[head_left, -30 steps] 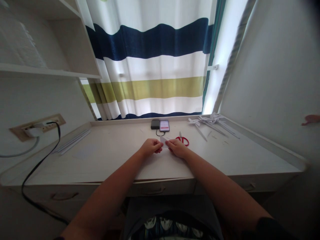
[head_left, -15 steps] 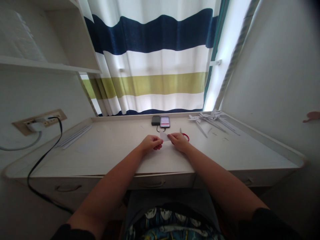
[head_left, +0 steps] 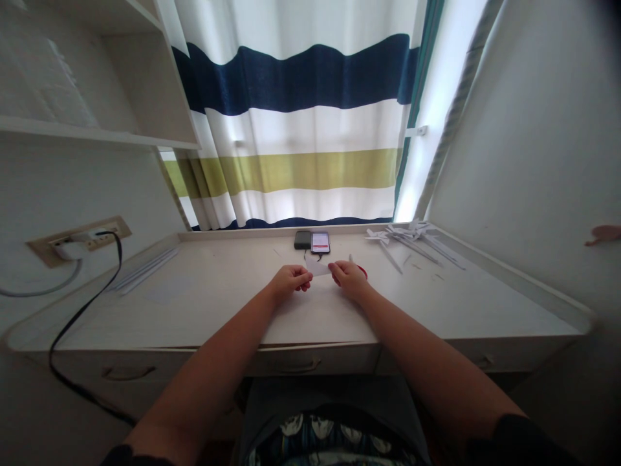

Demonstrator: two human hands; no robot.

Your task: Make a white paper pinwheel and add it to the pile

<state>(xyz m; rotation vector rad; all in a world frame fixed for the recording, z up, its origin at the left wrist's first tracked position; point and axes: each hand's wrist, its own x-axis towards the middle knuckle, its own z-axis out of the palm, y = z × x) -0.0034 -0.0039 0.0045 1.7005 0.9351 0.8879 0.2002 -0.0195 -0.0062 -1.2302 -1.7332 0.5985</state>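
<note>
Pinching the paper point(head_left: 318, 267) by its edges, left hand point(head_left: 291, 278) at nine o'clock, right hand point(head_left: 349, 277) at three, I guessed it light, easily ripped.

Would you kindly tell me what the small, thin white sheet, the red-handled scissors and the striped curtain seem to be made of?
Small, thin white sheet: probably matte paper; it looks flat and shows no shine.
Red-handled scissors: perhaps plastic handles, from the even red, and metal blades, from the grey; partly hidden.
White, navy and green striped curtain: matte fabric, hanging in soft folds; fibre unclear.
</note>
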